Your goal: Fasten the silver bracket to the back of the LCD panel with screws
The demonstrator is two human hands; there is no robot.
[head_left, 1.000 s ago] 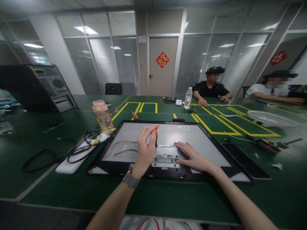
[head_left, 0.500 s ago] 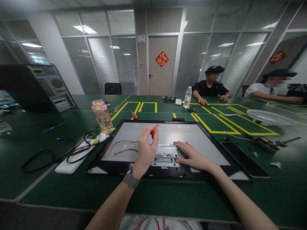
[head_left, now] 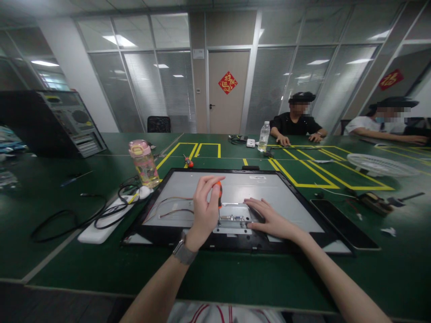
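My left hand (head_left: 206, 204), with a watch on its wrist, is closed around an orange-and-black screwdriver (head_left: 220, 194) held upright. The tool's lower end meets the left part of a metal bracket (head_left: 232, 210) with connector ports; its exact tip is hard to make out. My right hand (head_left: 267, 218) rests with fingers spread on the bracket's right side and grips nothing. Beneath both hands lies a monitor panel (head_left: 283, 197) with a grey metal back and black frame. Thin cables (head_left: 175, 211) run across the panel left of my left hand.
Left of the panel are a white power strip (head_left: 97, 231) with black cords and a pink-lidded bottle (head_left: 144, 166). On the right lie a black flat bar (head_left: 343, 224) and a tape-measure-like tool (head_left: 373, 202). A small red-handled screwdriver (head_left: 189, 162) lies beyond. Two people sit opposite.
My left fingers have shifted slightly around the screwdriver, and more of its orange-and-black handle shows. My right hand stays in place on the bracket.
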